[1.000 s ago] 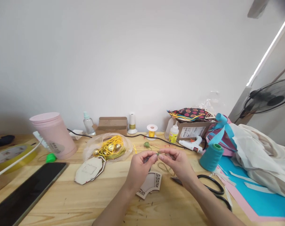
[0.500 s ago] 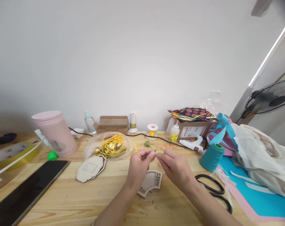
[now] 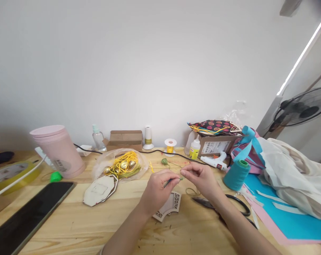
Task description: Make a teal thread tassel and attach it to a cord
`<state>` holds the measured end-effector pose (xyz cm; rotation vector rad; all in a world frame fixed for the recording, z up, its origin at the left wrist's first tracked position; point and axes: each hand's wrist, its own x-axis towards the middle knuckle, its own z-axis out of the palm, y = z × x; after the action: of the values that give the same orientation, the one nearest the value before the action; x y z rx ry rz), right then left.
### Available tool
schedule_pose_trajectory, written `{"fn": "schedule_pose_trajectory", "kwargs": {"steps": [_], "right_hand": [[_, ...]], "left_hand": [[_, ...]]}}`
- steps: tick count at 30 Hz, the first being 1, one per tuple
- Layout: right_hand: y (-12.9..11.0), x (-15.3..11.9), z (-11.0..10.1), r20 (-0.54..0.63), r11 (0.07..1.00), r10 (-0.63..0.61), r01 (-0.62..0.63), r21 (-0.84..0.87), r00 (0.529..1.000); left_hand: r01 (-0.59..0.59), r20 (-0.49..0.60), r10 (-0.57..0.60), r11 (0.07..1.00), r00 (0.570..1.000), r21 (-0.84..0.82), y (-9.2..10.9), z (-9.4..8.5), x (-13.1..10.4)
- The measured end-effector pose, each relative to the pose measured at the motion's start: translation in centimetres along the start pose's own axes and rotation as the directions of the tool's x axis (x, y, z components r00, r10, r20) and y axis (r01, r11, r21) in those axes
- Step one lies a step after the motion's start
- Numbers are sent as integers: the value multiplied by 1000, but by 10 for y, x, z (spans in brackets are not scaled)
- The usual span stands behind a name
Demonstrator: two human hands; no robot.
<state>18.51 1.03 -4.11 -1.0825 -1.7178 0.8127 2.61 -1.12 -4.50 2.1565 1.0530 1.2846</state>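
Observation:
My left hand (image 3: pixel 160 189) pinches a small green cord (image 3: pixel 180 179) between thumb and forefinger, above a fan-shaped wooden frame (image 3: pixel 174 203). Close beside it, my right hand (image 3: pixel 201 179) has its thumb and forefinger pressed together near the cord's end; what is between them is too small to make out. A loop of olive cord (image 3: pixel 192 192) hangs or lies below the right fingers. Black-handled scissors (image 3: pixel 238 203) lie partly under my right forearm. Beyond my hands is a small green bundle of cord (image 3: pixel 164 161).
To the left are a phone (image 3: pixel 33 212), a pink cup (image 3: pixel 58 152), octagonal pieces (image 3: pixel 99 190) and a bag of yellow cords (image 3: pixel 127 164). To the right stand a glue bottle (image 3: pixel 194 148), a glue gun (image 3: pixel 216 161), a teal thread cone (image 3: pixel 237 175) and fabric (image 3: pixel 295 177).
My left hand has turned, its back now more upward. My right hand has shifted slightly, and the scissor blades now show beside its wrist. The view has moved a little.

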Motion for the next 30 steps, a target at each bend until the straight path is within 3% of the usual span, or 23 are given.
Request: {"fn": "schedule_pose_trajectory", "kwargs": {"steps": [3, 6, 8, 10, 13, 16, 19, 24, 27, 30], "right_hand": [[2, -1, 8, 48, 975, 108, -115, 192, 993], [0, -6, 15, 75, 965, 111, -125, 229, 991], [-3, -8, 18, 59, 989, 46, -54, 140, 997], [-6, -11, 18, 33, 994, -97, 99, -57, 995], [-11, -13, 14, 60, 872, -314, 313, -376, 948], [-16, -14, 7, 150, 740, -391, 407, -536, 908], [-19, -12, 0, 205, 702, -402, 444, -557, 892], [-14, -5, -7, 90, 872, -329, 339, -352, 940], [-9, -2, -6, 31, 974, -160, 163, -156, 987], [-5, -2, -2, 42, 997, 42, -44, 66, 998]], "left_hand": [[16, -66, -17, 1000, 998, -9, -1, 0, -1], [30, -143, -29, 1000, 989, 4, -3, -2, -1], [40, -184, -35, 999, 982, 22, -4, -3, 0], [55, -202, -46, 998, 978, 38, -6, -4, 1], [70, -183, -55, 995, 982, 72, -7, -4, 1], [41, -96, -30, 993, 995, 113, -6, -5, 1], [1, 27, -4, 994, 1000, 114, -4, -5, 2], [-21, 88, 20, 1000, 996, 10, 1, -3, 3], [0, 38, 1, 999, 999, -42, 2, 0, 1], [19, -32, -20, 998, 999, -55, 1, 1, 0]]}}
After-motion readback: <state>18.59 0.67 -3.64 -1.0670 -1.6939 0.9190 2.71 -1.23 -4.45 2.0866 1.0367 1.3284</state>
